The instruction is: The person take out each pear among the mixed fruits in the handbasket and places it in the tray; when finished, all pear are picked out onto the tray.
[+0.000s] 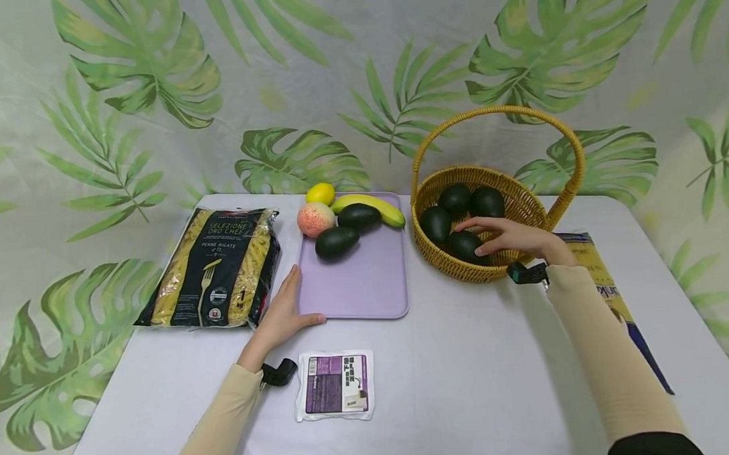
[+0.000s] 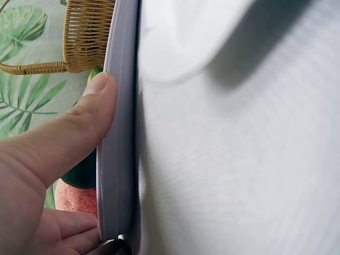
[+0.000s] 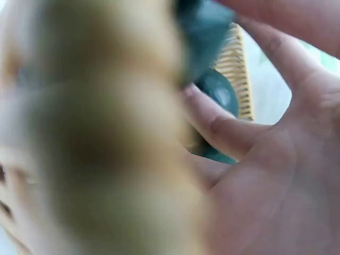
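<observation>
In the head view my right hand (image 1: 511, 236) reaches into a wicker basket (image 1: 450, 262), its fingers and thumb round the nearest avocado (image 1: 463, 246). Behind that lie more avocados (image 1: 487, 202). In the right wrist view the blurred basket rim hides much of the grip. My left hand (image 1: 283, 315) rests at the near left corner of a lilac tray (image 1: 356, 287), fingers straight along its left side. Its thumb lies against the tray's near edge in the left wrist view. On the tray sit two avocados (image 1: 336, 243), a banana (image 1: 371, 206), a peach (image 1: 315, 220) and a lemon (image 1: 320, 193).
A bag of penne pasta (image 1: 218, 269) lies left of the tray. Nearer the front is a small white and purple packet (image 1: 336, 386). A yellow and blue bag (image 1: 609, 289) lies partly under the right forearm. The basket's tall handle (image 1: 501, 110) arches over it.
</observation>
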A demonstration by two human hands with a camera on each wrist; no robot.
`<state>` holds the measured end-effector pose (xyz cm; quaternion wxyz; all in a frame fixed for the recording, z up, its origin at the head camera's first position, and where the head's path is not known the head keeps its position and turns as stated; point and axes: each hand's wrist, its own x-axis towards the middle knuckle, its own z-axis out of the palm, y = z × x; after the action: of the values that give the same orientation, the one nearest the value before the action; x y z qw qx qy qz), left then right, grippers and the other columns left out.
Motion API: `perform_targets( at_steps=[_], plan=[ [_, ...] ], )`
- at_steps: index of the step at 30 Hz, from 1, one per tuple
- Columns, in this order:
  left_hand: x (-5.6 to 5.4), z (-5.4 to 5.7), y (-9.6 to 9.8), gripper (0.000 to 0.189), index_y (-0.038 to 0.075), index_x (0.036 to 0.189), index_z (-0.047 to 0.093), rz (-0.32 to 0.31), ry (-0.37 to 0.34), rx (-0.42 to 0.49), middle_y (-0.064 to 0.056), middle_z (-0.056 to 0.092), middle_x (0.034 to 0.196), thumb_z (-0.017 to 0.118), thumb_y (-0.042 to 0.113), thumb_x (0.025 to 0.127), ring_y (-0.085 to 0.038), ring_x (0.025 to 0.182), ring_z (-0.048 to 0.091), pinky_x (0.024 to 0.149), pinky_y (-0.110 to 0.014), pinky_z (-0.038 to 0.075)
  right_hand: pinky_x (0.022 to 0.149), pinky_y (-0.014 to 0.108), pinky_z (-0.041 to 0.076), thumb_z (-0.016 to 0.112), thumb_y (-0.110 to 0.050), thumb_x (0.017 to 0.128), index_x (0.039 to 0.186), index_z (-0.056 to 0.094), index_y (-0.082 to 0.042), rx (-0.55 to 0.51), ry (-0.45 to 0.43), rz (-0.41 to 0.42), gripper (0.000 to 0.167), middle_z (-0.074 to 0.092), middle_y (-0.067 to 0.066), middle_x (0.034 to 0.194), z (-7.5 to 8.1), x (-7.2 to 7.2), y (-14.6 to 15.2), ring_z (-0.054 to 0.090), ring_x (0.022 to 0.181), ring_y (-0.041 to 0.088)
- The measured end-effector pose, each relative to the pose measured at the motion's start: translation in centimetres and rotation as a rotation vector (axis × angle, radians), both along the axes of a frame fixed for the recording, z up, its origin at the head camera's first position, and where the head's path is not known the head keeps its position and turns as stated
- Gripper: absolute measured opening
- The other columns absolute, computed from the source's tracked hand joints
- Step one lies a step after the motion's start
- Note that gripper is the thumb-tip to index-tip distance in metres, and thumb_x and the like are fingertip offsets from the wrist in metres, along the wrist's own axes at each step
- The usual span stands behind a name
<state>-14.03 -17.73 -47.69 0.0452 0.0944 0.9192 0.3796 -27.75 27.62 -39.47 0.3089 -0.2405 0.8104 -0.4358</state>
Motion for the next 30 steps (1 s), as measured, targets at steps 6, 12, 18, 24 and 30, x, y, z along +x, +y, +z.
perform_targets(
  at_steps=[6, 12, 18, 24, 30],
  plan=[
    [0.0, 0.1, 0.1, 0.114, -0.011, 0.148, 0.005, 0.001, -0.009, 0.000, -0.027, 0.004, 0.155, 0.082, 0.030, 0.075, -0.040, 0.142, 0.008, 0.114, -0.049, 0.012, 0.098, 0.050, 0.042, 0.062, -0.013, 0.093, 0.140, 0.042, 0.000, 0.011, 0.000, -0.009, 0.052, 0.039, 0.021, 0.144, -0.1, 0.1, -0.6, 0.030, 0.134, 0.041],
    [0.1, 0.1, 0.1, 0.114, -0.011, 0.148, 0.005, 0.004, -0.008, 0.004, -0.027, 0.004, 0.155, 0.082, 0.031, 0.075, -0.040, 0.142, 0.008, 0.114, -0.048, 0.012, 0.097, 0.048, 0.045, 0.059, -0.011, 0.095, 0.139, 0.042, 0.003, -0.044, 0.019, -0.061, 0.049, 0.042, 0.026, 0.139, -0.1, 0.3, -0.4, 0.040, 0.127, 0.041],
    [0.1, 0.1, 0.1, 0.114, -0.011, 0.148, 0.005, 0.008, -0.010, 0.007, -0.027, 0.004, 0.155, 0.082, 0.029, 0.075, -0.040, 0.142, 0.008, 0.114, -0.048, 0.012, 0.096, 0.047, 0.046, 0.057, -0.012, 0.097, 0.139, 0.041, 0.005, -0.118, 0.060, -0.162, 0.048, 0.043, 0.027, 0.138, 0.2, 0.7, -0.1, 0.045, 0.124, 0.037],
    [0.1, 0.1, 0.1, 0.114, -0.012, 0.148, 0.005, 0.006, -0.006, -0.009, -0.028, 0.004, 0.155, 0.082, 0.029, 0.075, -0.040, 0.141, 0.008, 0.114, -0.048, 0.012, 0.095, 0.044, 0.047, 0.058, -0.013, 0.096, 0.138, 0.042, 0.005, -0.221, 0.097, -0.233, 0.048, 0.043, 0.029, 0.135, 1.2, 1.0, -0.7, 0.056, 0.114, 0.023],
    [0.0, 0.1, 0.1, 0.114, -0.012, 0.148, 0.005, -0.001, 0.000, -0.007, -0.028, 0.003, 0.155, 0.082, 0.030, 0.075, -0.040, 0.141, 0.008, 0.114, -0.048, 0.012, 0.095, 0.045, 0.047, 0.056, -0.014, 0.097, 0.139, 0.043, -0.001, -0.284, 0.101, -0.191, 0.046, 0.043, 0.027, 0.136, 2.4, 1.5, -2.7, 0.056, 0.113, 0.022]
  ],
)
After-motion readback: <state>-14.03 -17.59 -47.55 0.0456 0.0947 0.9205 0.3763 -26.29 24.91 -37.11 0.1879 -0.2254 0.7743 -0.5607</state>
